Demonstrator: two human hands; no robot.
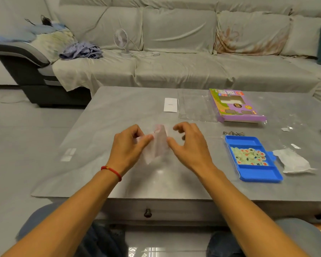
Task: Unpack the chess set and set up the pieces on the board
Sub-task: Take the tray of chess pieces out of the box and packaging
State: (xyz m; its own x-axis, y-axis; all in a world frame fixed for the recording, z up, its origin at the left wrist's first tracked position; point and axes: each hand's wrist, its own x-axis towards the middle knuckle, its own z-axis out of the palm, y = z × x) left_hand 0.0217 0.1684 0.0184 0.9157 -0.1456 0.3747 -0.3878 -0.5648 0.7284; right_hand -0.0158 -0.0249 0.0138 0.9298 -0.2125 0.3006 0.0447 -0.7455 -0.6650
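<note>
Left hand [127, 145] grip pinching folded sheet [158, 143]

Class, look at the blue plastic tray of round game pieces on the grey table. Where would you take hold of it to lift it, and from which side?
Grip the blue plastic tray by its empty near compartment's rim, coming from the near side: the pieces fill only the middle compartment, so that raised edge is free.
</note>
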